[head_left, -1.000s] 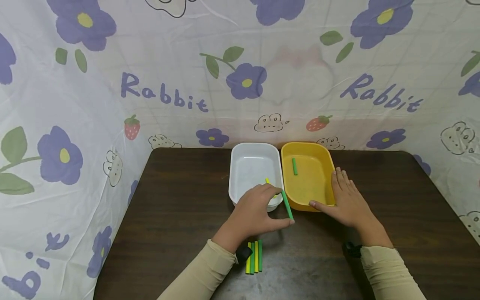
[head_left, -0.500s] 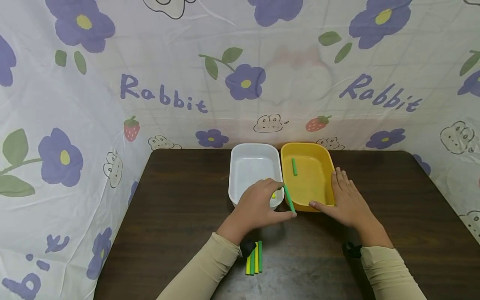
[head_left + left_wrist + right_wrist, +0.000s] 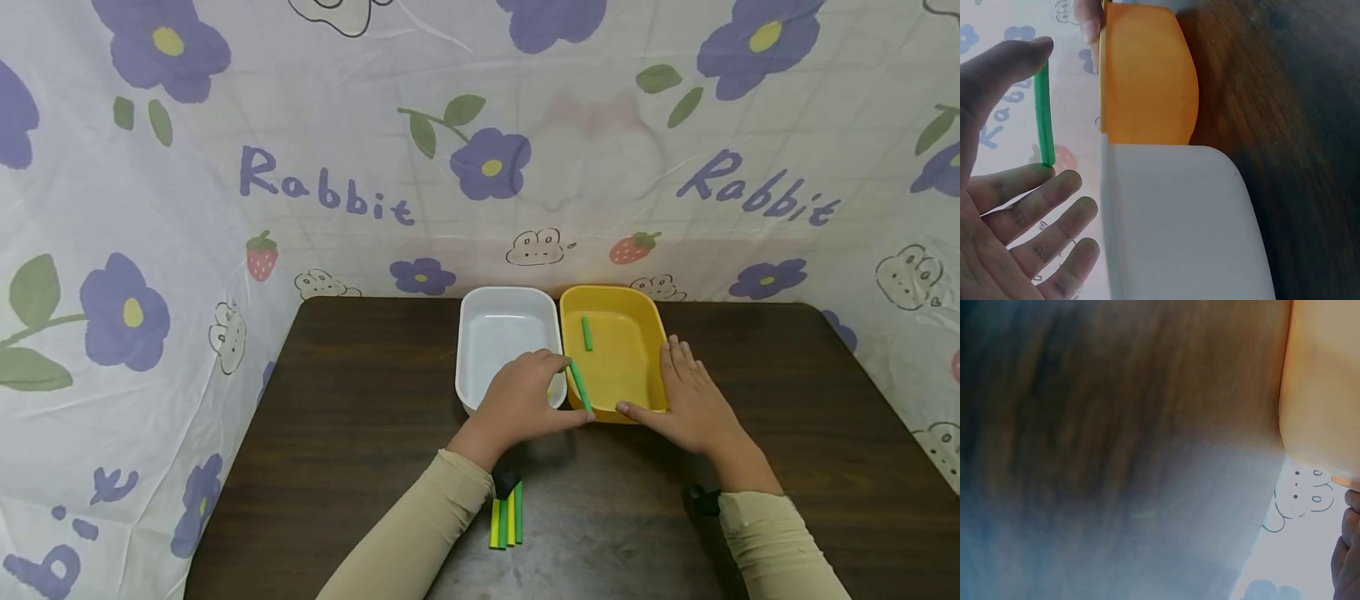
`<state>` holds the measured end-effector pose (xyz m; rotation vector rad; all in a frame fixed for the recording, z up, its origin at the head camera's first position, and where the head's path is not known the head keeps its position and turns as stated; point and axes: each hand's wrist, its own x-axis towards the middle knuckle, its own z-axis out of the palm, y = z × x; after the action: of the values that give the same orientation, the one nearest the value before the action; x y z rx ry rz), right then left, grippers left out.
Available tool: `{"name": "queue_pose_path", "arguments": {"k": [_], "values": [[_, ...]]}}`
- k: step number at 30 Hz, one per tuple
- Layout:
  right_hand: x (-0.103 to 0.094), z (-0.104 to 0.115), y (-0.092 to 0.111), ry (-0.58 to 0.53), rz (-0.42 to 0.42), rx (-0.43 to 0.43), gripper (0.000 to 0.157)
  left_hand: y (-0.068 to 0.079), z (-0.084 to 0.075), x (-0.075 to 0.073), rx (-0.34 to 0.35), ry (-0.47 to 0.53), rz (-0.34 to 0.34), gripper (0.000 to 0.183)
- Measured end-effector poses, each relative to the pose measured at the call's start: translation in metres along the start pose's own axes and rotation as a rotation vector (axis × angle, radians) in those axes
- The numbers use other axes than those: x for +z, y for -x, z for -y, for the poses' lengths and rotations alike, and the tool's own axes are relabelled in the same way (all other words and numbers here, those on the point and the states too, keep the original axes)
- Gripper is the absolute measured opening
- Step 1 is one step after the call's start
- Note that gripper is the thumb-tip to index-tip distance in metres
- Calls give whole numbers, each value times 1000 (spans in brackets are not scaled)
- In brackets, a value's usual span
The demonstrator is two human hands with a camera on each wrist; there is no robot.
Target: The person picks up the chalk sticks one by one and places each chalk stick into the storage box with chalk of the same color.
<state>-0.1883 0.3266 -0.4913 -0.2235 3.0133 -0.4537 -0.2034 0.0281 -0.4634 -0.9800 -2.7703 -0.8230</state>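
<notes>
Between thumb and index fingertip, my left hand (image 3: 521,400) pinches a green stick (image 3: 581,385) by its two ends. In the left wrist view the green stick (image 3: 1044,119) is held above the rims, the other fingers spread. It is over the near left corner of the yellow tub (image 3: 622,304). Inside that tub lies another green stick (image 3: 587,333). My right hand (image 3: 697,400) rests on the tub's right side and near rim, fingers straight. The white tub (image 3: 467,342) stands beside it, partly behind my left hand; a bit of yellow shows in it.
Several yellow and green sticks (image 3: 512,521) lie side by side on the dark wooden table (image 3: 360,433), partly under my left wrist. A printed cloth (image 3: 330,100) hangs behind and beside the table.
My left hand has moved forward and slightly right with the green stick, from the gap between the tubs to over the yellow tub's near edge. My right hand stays put.
</notes>
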Motion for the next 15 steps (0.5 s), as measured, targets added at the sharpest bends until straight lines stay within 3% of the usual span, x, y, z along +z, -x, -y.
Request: {"name": "queue_pose_path", "arguments": {"k": [7, 15], "values": [[0, 0, 1, -7, 3, -2, 127, -13, 2, 1, -56, -1, 15, 77], [1, -1, 0, 0, -2, -10, 126, -22, -4, 2, -61, -52, 43, 79]]}}
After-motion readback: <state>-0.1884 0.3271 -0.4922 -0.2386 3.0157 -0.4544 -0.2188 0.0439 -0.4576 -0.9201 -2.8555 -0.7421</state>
